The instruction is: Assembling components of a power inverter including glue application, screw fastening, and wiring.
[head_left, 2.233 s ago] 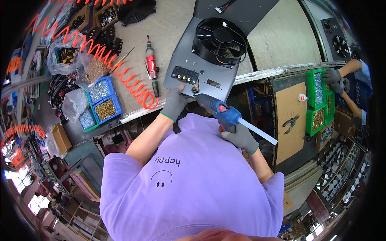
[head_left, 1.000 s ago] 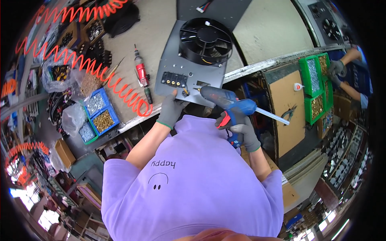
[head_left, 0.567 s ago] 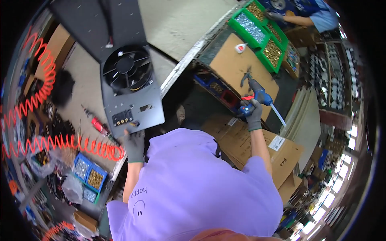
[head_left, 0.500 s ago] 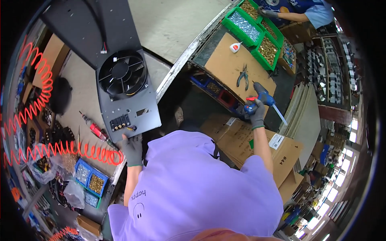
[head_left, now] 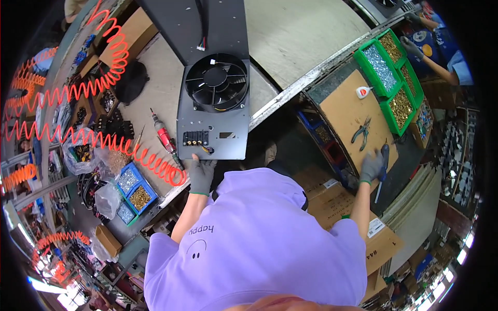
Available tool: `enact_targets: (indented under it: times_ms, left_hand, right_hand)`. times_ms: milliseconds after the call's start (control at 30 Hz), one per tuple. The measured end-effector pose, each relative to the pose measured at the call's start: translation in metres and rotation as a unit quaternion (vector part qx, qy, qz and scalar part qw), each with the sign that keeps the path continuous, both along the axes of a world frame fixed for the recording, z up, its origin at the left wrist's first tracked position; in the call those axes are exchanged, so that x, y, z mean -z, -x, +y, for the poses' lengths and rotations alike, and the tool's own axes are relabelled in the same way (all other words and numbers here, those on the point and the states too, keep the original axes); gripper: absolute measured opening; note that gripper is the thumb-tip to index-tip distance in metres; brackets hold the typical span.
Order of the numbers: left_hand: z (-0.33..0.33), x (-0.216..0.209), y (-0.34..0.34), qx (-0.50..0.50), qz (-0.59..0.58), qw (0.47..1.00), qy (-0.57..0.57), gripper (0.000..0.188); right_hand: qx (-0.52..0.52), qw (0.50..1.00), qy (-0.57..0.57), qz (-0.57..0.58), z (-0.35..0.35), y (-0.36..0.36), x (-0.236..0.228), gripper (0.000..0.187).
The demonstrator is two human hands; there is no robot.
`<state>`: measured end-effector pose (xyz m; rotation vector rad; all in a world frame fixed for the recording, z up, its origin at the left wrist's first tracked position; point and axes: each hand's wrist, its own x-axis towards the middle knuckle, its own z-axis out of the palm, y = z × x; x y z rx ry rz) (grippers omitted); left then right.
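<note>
My left hand (head_left: 201, 175), in a grey glove, grips the near edge of a dark grey sheet-metal panel (head_left: 212, 151), thumb on top. A black fan (head_left: 216, 78) is mounted in the panel, with a black terminal block (head_left: 195, 138) and a short wire bundle near my thumb. My right hand (head_left: 370, 168), also gloved, is closed at a blue glue gun (head_left: 385, 155) over the cardboard sheet (head_left: 345, 109). A pale glue stick sticks out of its rear; my hand hides the grip. Beside it lie pliers (head_left: 361, 133) and a small white bottle (head_left: 362, 92).
Green bins (head_left: 385, 106) of screws stand at the far right, near a co-worker's gloved hand (head_left: 412, 47). A red power screwdriver (head_left: 165, 137) lies left of the panel under a coiled red hose (head_left: 124, 147). Blue bins (head_left: 136, 187) of small hardware sit nearer. Cardboard boxes (head_left: 337, 205) stand below the right bench.
The whole view has turned, shifting the benches rightward. My right hand and the glue gun have moved a little away from the pliers, and the gun's red part is now hidden.
</note>
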<state>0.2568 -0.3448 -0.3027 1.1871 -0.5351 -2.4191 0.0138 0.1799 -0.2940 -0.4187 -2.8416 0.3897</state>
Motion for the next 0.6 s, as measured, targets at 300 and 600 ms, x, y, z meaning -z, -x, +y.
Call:
enact_targets:
  times_ms: [300,600]
  left_hand:
    - [-0.054,0.022,-0.008,-0.079,0.144,0.981,0.107,0.038]
    - [-0.012,-0.018,0.028,-0.087,0.048,0.988,0.117,0.050]
  right_hand:
    - [-0.360,0.926,-0.097,-0.056,-0.288,0.110,0.042,0.060]
    - [-0.535,0.682,-0.473,-0.156,-0.298,0.141,0.108,0.052]
